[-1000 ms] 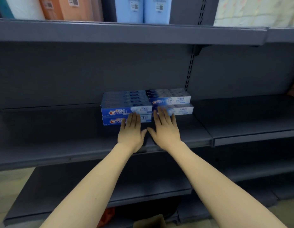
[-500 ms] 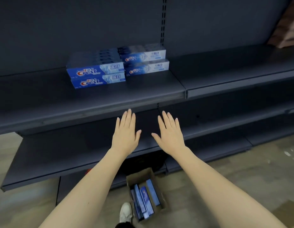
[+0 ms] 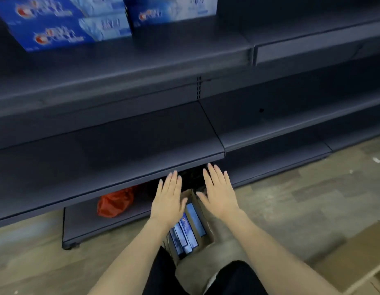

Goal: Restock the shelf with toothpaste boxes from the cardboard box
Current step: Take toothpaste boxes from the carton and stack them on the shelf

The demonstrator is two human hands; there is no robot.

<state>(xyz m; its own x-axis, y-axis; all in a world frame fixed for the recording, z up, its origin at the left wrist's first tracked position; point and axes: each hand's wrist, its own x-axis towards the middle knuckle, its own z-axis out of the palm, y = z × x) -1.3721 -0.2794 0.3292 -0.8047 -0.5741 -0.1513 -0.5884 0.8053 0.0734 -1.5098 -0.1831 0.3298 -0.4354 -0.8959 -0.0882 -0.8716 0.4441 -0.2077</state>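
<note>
The cardboard box (image 3: 202,220) sat on the floor before the lowest shelf (image 3: 104,165), toothpaste boxes (image 3: 188,233) inside lying lengthwise — long axes running away from the person toward the shelving. Above it hovered the left hand (image 3: 168,202) and right hand (image 3: 219,194), palms down, fingers straight, holding nothing — forearms reaching forward. More stocked boxes (image 3: 74,22) lay stacked on the upper shelf.

Dark shelf (image 3: 184,50) bears stacked, blurred toothpaste boxes (image 3: 74,24), seemingly two-high.

Wood-look floor (image 3: 291,201) (blurred) under dark shelving (image 3: 121,145).
</note>
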